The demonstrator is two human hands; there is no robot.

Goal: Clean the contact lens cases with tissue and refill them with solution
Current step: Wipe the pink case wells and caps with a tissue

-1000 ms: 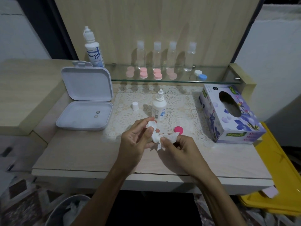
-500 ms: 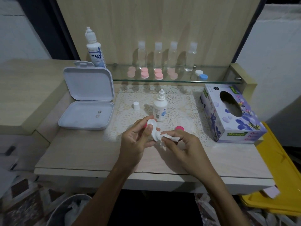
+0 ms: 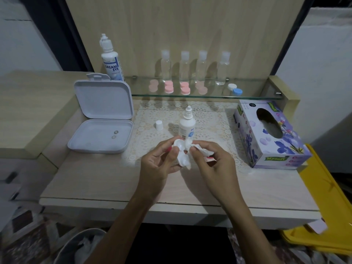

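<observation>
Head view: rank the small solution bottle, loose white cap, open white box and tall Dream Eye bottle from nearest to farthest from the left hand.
1. Small solution bottle, just behind the left hand, on the lace mat.
2. Loose white cap, behind and slightly left, on the mat.
3. Open white box, farther left on the table.
4. Dream Eye bottle, far back left, on the shelf.

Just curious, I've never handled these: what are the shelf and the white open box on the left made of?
The shelf looks like clear glass: greenish edge, pink caps visible through it. The white open box seems moulded plastic with a matte finish: rounded corners, hinged lid, hang tab on top.
</observation>
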